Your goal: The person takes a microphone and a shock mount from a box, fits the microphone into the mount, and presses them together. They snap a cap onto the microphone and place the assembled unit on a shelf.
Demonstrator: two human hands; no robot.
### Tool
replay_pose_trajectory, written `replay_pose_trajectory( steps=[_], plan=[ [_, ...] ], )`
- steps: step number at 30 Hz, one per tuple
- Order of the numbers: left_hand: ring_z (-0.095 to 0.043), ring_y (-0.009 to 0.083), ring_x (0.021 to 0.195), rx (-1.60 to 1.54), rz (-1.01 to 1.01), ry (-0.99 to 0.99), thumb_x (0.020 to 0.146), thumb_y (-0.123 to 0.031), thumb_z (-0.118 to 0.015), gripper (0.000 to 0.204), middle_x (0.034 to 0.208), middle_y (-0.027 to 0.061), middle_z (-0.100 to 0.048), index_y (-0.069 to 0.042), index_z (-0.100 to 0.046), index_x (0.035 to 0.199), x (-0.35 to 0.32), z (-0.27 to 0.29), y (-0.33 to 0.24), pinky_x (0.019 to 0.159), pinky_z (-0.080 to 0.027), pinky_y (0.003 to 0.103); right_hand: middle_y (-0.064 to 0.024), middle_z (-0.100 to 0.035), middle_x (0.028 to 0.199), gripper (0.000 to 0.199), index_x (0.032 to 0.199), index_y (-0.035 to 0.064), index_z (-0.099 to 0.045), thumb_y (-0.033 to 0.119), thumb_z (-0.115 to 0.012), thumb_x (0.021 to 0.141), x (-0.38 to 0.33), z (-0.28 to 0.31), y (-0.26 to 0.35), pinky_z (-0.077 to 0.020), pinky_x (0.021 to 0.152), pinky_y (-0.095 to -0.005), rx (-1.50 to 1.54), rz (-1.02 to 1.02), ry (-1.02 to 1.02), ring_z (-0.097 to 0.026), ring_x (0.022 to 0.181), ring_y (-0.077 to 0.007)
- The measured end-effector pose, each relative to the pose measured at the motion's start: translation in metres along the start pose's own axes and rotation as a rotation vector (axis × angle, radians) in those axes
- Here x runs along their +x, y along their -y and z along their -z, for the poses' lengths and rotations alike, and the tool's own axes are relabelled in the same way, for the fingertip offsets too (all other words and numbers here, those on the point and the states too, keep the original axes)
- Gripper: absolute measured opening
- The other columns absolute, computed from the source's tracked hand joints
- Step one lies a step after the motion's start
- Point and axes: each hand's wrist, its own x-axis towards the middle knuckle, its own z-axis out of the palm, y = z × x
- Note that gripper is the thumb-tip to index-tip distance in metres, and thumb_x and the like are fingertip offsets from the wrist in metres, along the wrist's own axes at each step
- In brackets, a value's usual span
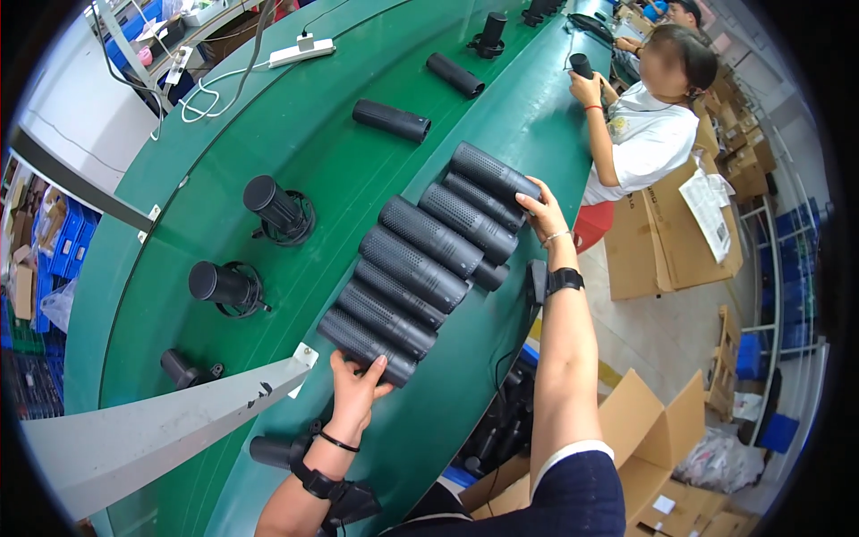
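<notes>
A row of several black cylinders [429, 234] with perforated walls lies side by side across the green bench, some stacked on others. My left hand [356, 394] grips the nearest black perforated cylinder [365, 345], its thumb and fingers pressed against the lower side. At the far end of the row, my right hand [546, 217] has its fingers curled on the end of the farthest cylinder [488, 168]. The undersides of the cylinders and some of my fingertips are hidden. Beside my left wrist lies another black cylindrical part [271, 450].
Black cylinders on round stands [279, 210] and loose black tubes [392, 120] rest on the green conveyor belt [331, 179]. A grey metal bar [179, 412] crosses at left. A co-worker [649, 116] holds a black cylinder at right. Cardboard boxes [662, 421] stand on the floor.
</notes>
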Motion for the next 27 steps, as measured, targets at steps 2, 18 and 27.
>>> replay_pose_trajectory(
  steps=[2, 18, 27],
  plan=[
    [-0.057, 0.0268, 0.097, -0.021, -0.013, 0.007, 0.088, -0.008, -0.062, 0.066, 0.114, 0.0179, -0.047, -0.003, -0.016, 0.134, 0.0, 0.003, 0.001, 0.07, -0.059, 0.041, 0.0025, -0.052, 0.086, 0.057, 0.121, 0.0085, -0.053, 0.019, -0.078, 0.07, -0.001, -0.01, 0.002, -0.0273, 0.048, -0.0196, 0.005, -0.011, -0.034, -0.039, 0.059, -0.0042],
    [-0.054, 0.028, 0.101, -0.081, -0.098, 0.074, 0.089, -0.008, -0.061, 0.066, 0.115, 0.0182, -0.042, -0.003, -0.013, 0.135, 0.015, 0.01, 0.029, 0.072, -0.059, 0.044, 0.0017, -0.055, 0.111, 0.059, 0.128, 0.0194, -0.048, 0.021, -0.074, 0.075, -0.002, -0.013, 0.003, -0.0319, 0.073, -0.0333, -0.063, 0.009, -0.028, -0.047, 0.103, -0.0145],
    [-0.053, 0.0294, 0.104, -0.091, -0.064, 0.055, 0.089, -0.009, -0.061, 0.069, 0.118, 0.0209, -0.04, -0.003, -0.011, 0.136, 0.007, 0.01, 0.023, 0.079, -0.056, 0.047, 0.0003, -0.054, 0.115, 0.062, 0.132, 0.0208, -0.042, 0.023, -0.071, 0.077, 0.0, -0.017, 0.006, -0.033, 0.078, -0.037, -0.09, -0.019, 0.041, -0.046, 0.107, -0.016]
  ],
)
